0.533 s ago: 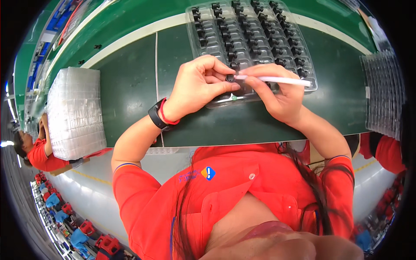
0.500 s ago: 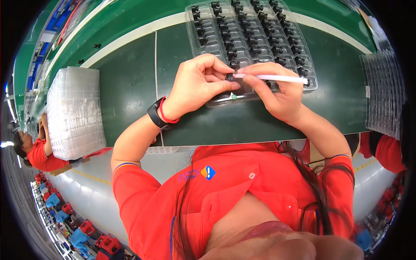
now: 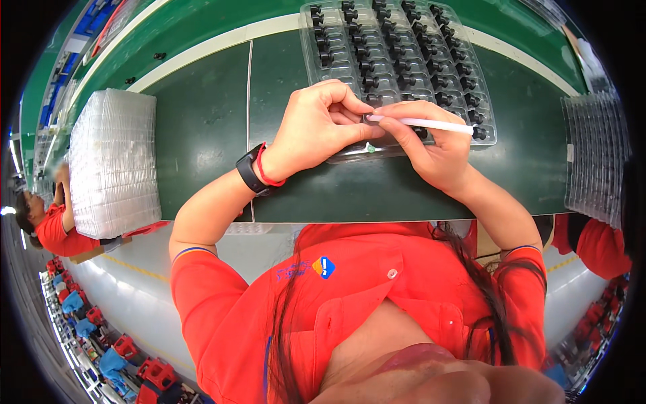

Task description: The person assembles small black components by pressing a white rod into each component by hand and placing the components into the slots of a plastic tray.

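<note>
Between the thumb and fingers of my left hand (image 3: 319,128) is pinched a small round black part (image 3: 367,118), mostly covered by the fingertips. My right hand (image 3: 434,138) grips a slim white pen-like stick (image 3: 431,124), its left end meeting the black part. Both hands are over the near edge of a clear plastic tray (image 3: 321,71), whose pockets hold rows of small black parts (image 3: 406,79). A small green mark (image 3: 371,147) shows on the tray's near rim.
A tall stack of clear trays (image 3: 114,165) stands on the left of the green table (image 3: 202,135); another stack (image 3: 592,158) is at the right end. Two loose black parts (image 3: 159,56) lie at the far left. A co-worker in red (image 3: 57,229) sits beyond the left stack.
The black part is more hidden by my left fingers, which have come closer to my right hand. The whole view has shifted slightly. Both grips stay the same.
</note>
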Tool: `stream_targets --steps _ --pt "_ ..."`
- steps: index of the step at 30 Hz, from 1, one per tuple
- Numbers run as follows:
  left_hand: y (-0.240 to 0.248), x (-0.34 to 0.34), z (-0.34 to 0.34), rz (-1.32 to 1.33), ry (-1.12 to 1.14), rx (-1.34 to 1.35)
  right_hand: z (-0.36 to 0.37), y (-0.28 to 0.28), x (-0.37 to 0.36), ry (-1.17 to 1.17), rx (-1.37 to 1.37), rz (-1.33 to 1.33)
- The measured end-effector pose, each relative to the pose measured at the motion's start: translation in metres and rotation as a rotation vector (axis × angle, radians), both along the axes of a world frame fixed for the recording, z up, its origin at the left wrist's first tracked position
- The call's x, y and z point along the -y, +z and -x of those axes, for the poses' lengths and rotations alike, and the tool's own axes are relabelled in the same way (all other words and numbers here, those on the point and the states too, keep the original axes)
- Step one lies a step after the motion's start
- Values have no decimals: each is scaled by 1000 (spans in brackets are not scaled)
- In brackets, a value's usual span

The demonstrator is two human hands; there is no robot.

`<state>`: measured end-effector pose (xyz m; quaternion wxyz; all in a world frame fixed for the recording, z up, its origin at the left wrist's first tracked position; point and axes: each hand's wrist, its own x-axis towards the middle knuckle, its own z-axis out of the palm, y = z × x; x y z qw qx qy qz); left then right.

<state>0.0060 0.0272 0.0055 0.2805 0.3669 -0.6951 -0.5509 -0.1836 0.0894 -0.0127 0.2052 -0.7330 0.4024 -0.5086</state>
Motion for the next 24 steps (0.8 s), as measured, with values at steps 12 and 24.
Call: stream_targets --steps 12,24 --pt "-6 0 2 164 5 -16 0 -1 3 1 -29 63" --pt "5 43 -34 667 208 92 2 0 -4 92 52 86"
